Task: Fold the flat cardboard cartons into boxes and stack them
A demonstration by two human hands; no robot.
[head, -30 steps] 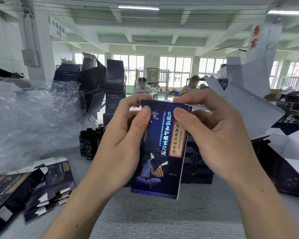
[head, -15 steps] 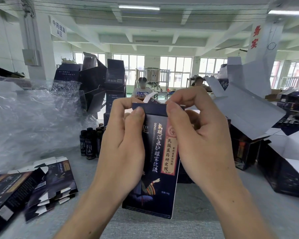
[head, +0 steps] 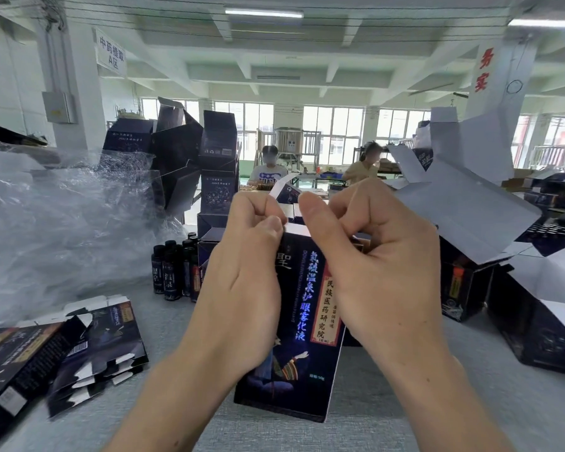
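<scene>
Nearest the camera, a grey table (head: 405,425) carries the work. Just above it, two bare hands hold one tall dark-blue carton (head: 302,324) upright at centre; whether its lower edge touches the table I cannot tell. The left hand (head: 242,288) wraps the carton's left side, its grip pinching a white flap (head: 282,187) at the open top between thumb and fingers. The right hand (head: 382,272) curls its grip round the top right corner, thumb pressing down on the top edge.

Likely risks: a flap tucked in crookedly could crease or tear. With both grips up high, the free lower end could also twist and the carton sag back toward flat.

At near left lies one fanned pile of flat cartons (head: 88,347), several, too overlapped to count. Beyond it sits crumpled clear plastic wrap (head: 62,223). A cluster of small dark bottles (head: 173,269) stands left of the hands, at least six. At right sit large open boxes (head: 535,324), at least two, with white flaps raised. Farther off, folded boxes (head: 217,148) are stacked loosely, roughly five. Two people (head: 269,174) sit at the far end.
</scene>
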